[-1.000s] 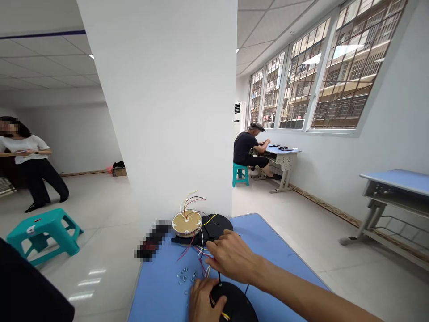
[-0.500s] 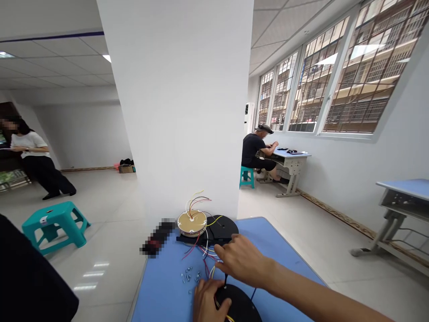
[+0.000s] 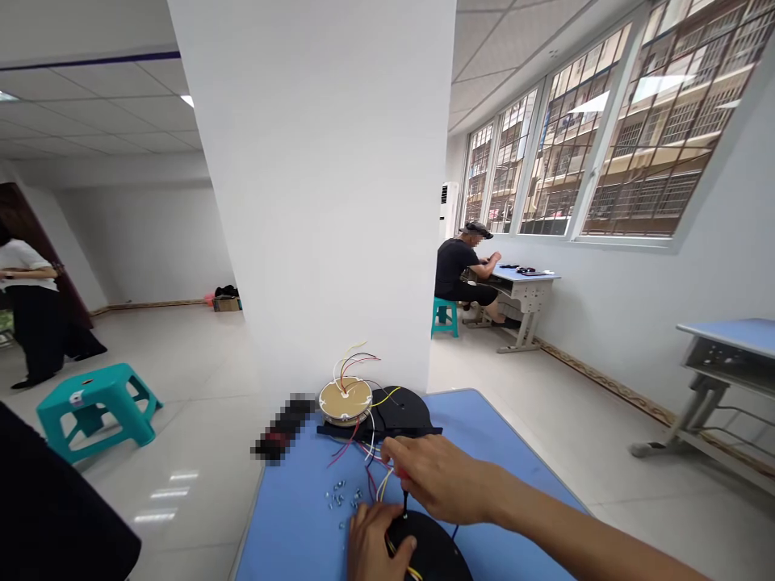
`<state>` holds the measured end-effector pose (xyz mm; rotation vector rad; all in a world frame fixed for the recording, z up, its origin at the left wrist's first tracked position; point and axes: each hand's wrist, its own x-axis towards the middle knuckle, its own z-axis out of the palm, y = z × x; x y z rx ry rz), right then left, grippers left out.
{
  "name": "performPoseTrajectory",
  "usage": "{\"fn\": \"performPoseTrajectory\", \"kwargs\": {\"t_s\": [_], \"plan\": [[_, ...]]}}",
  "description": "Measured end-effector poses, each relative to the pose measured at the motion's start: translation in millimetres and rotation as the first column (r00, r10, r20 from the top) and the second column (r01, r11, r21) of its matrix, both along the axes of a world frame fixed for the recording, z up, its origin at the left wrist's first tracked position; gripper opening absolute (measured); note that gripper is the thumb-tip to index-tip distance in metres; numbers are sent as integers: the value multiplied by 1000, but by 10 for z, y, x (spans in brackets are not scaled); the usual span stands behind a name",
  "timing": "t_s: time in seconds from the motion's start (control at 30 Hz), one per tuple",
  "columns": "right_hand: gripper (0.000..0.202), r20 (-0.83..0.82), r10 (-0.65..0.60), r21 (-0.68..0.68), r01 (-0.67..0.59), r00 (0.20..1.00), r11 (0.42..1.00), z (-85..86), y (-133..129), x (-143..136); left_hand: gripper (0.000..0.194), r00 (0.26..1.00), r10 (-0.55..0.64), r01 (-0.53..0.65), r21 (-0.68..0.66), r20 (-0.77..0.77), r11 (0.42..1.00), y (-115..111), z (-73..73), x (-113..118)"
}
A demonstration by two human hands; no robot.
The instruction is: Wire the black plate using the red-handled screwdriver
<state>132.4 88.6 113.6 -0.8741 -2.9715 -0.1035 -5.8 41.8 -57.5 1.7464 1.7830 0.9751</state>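
A black round part (image 3: 433,549) lies at the front of the blue table. My left hand (image 3: 375,542) rests on its left side, fingers wrapped at its edge, with yellow wires beside the thumb. Above the disc, my right hand (image 3: 439,476) is closed on a screwdriver (image 3: 405,502), whose dark shaft stands upright with its tip at a screw near the disc's upper edge. Several small screws (image 3: 337,494) lie left of the hands. Behind them sits a round tan part (image 3: 345,400) with loose coloured wires, beside a black disc-shaped part (image 3: 404,411).
The blue table (image 3: 478,420) stands against a white pillar (image 3: 327,202). A dark blurred object (image 3: 284,428) lies at its left edge. A teal stool (image 3: 100,407) is on the left. One person sits at a far desk (image 3: 526,278); another stands far left.
My right hand has shifted slightly, and a bit of red handle now shows under its fingers. My left hand stays on the disc. The standing person has moved left.
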Motion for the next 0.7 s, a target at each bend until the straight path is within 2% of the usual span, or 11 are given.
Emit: {"fn": "performPoseTrajectory", "kwargs": {"t_s": [0.1,0.17,0.3,0.4,0.5,0.6,0.7], "plan": [[12,5,-73,26,73,997,997,-31,-4,-36,38,1000,-20,20,-38,-3,999,12,-1,-18],[14,-15,-93,37,93,996,995,-47,-11,-50,38,1000,-28,28,-51,-10,998,15,-2,-24],[17,-47,-17,20,18,999,1000,-73,-24,-33,36,1000,-12,12,-26,-12,1000,10,-7,-19],[8,-45,-88,41,90,995,995,-97,-28,-29,36,1000,-15,15,-28,-9,999,7,-2,-14],[20,-76,-139,52,143,987,988,-96,-40,-17,37,999,-31,31,-37,-12,999,7,11,-20],[6,-96,-83,34,86,992,996,-92,-47,0,36,999,-33,33,-32,-11,999,6,30,-34],[3,-107,-117,42,122,987,992,-141,-29,-21,36,999,-38,38,-27,-12,999,7,27,-37]]}}
